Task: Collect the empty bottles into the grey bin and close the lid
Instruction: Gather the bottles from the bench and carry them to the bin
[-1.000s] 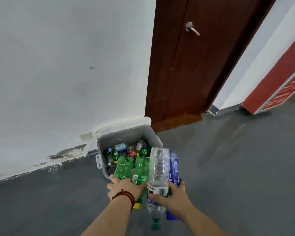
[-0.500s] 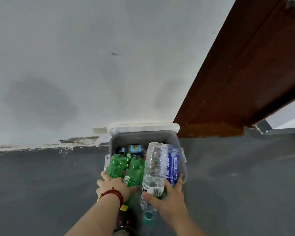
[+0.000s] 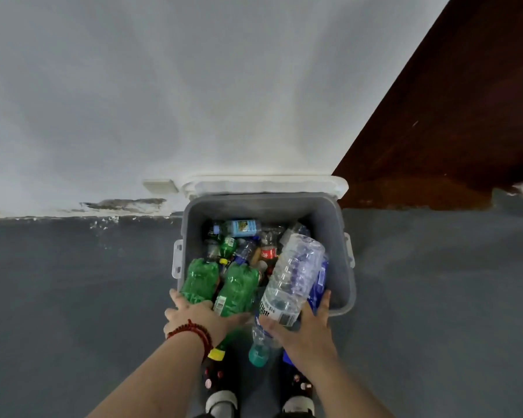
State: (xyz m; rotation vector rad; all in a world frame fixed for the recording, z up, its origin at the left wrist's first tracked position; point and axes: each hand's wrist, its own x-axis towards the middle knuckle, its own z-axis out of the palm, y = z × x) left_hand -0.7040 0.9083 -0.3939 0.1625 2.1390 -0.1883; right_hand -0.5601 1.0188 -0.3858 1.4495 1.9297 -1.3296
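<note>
The grey bin (image 3: 341, 267) stands open on the floor against the wall, with several empty bottles lying inside. Its white lid (image 3: 263, 184) leans back against the wall behind it. My left hand (image 3: 200, 319), with a red bead bracelet, grips two green bottles (image 3: 221, 285) bottoms-forward over the bin's near edge. My right hand (image 3: 302, 330) holds a large clear bottle (image 3: 293, 276) and a blue bottle (image 3: 319, 285) beside it, both tilted over the bin's right half.
A white wall rises straight ahead, with a peeled patch (image 3: 124, 203) at its base. A dark brown door (image 3: 453, 116) is at the right. The grey floor (image 3: 73, 297) spreads on both sides. My shoes (image 3: 224, 399) stand just before the bin.
I have stepped closer to the bin and the view has tipped down. Both hands have carried the bottles forward, so they now hang over the bin's opening.
</note>
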